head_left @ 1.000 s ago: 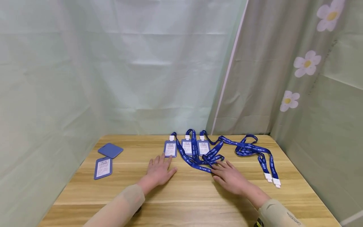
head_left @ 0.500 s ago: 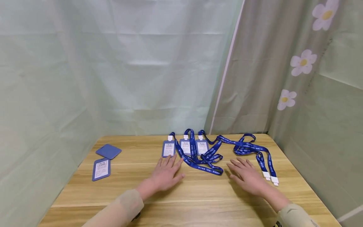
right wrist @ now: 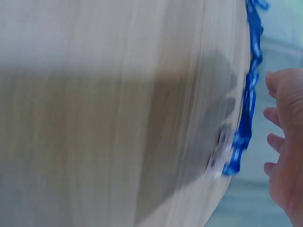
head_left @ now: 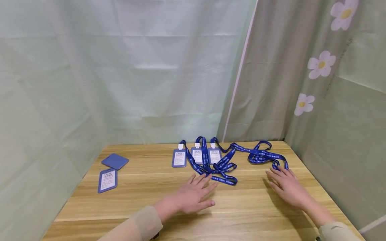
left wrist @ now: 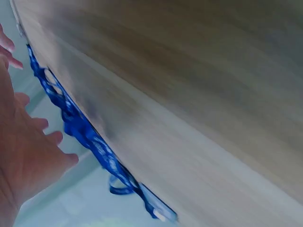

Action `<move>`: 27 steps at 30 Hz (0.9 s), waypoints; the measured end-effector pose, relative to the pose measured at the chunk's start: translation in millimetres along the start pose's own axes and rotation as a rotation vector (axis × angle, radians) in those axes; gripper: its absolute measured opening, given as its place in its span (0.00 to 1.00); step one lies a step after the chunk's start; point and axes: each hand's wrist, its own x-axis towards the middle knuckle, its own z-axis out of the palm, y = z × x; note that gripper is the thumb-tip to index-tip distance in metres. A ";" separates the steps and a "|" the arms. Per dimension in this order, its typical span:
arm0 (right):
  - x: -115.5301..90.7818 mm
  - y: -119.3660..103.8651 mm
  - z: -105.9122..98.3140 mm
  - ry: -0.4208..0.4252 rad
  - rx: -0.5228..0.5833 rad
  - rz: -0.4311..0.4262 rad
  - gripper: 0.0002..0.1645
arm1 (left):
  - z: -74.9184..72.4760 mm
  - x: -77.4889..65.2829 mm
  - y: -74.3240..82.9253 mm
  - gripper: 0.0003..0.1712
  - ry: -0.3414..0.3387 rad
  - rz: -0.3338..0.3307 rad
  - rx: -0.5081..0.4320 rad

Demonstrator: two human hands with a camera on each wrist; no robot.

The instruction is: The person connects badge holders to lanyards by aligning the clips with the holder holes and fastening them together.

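Note:
My left hand point(head_left: 193, 197) has its fingers spread, fingertips overlapping the front loop of a blue printed lanyard point(head_left: 224, 179) in the head view. That lanyard bunch runs to three blue card holders, at left point(head_left: 179, 160), middle point(head_left: 197, 157) and right point(head_left: 214, 157), each with a white clip. Above the table at right, my right hand point(head_left: 287, 189) reaches toward another lanyard bunch point(head_left: 262, 154), fingers loosely extended. It hides that bunch's lower ends in the head view; white clips point(right wrist: 220, 153) show in the right wrist view, beneath the fingers. Neither hand holds anything.
Two loose card holders lie at the table's left: one plain blue side up point(head_left: 115, 161), the other, card side up point(head_left: 107, 180), touching or overlapping its corner. The wooden table point(head_left: 135, 211) ends against pale curtains point(head_left: 156, 83) behind and at both sides.
My right hand has left the middle lanyards and moved right to over the clip ends of the right bunch. My left hand has slid right, away from the left card holder.

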 end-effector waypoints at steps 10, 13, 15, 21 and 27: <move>-28.5 39.9 -18.1 0.045 -0.019 0.108 0.24 | 4.0 20.1 34.4 0.42 -0.019 0.144 0.095; -34.9 47.6 -21.2 0.017 -0.036 0.149 0.24 | 6.7 26.2 42.1 0.42 -0.032 0.155 0.111; -38.2 52.3 -22.4 -0.005 -0.053 0.172 0.24 | 7.7 30.0 47.4 0.42 -0.038 0.158 0.125; -44.8 62.7 -20.3 -0.006 -0.107 0.178 0.24 | 7.5 41.0 63.8 0.42 -0.061 0.169 0.144; -45.6 67.0 -17.1 -0.007 -0.127 0.157 0.25 | 6.3 52.9 78.0 0.41 -0.067 0.173 0.157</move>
